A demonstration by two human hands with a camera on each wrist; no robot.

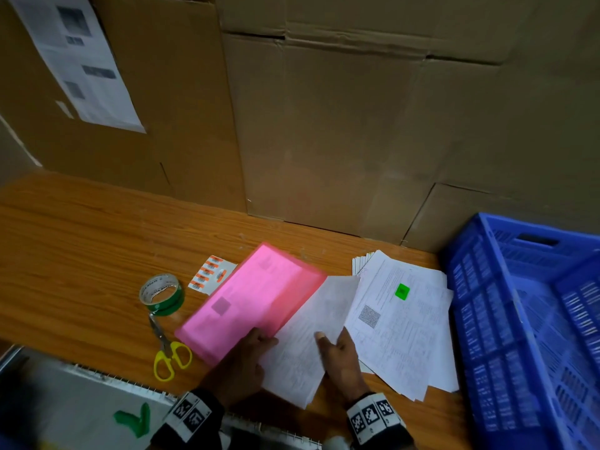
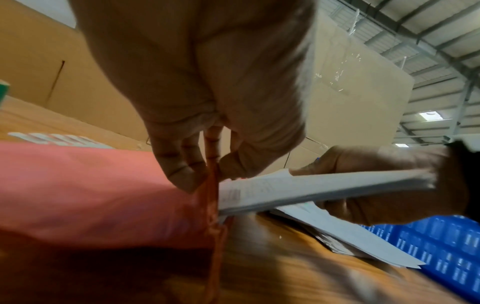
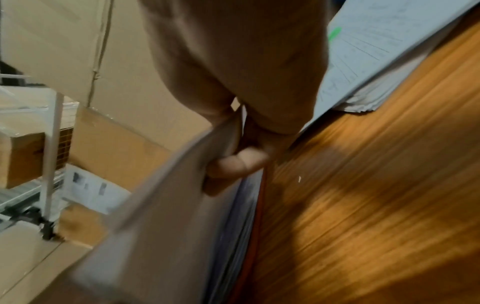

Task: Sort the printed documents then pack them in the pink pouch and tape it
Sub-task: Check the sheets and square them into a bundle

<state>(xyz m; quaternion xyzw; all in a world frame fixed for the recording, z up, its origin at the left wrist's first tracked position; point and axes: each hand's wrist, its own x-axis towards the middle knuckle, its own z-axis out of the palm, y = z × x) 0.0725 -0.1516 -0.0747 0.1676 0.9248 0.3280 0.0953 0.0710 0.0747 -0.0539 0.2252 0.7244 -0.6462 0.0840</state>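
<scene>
Pink pouch (image 1: 253,300) edge pinched by left hand (image 1: 242,362), right hand (image 1: 341,362) gripping sheaf of documents (image 1: 308,336) at its mouth

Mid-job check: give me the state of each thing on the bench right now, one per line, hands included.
pink pouch: mouth held open, papers partly in.
sheaf of papers: halfway into the pouch, not fully seated.
left hand: grip pinching the pouch edge.
right hand: grip on the sheaf.
loose document pile: unpacked, fanned beside the blue crate.
tape roll: flat, untouched.
scissors: closed, lying idle.
</scene>
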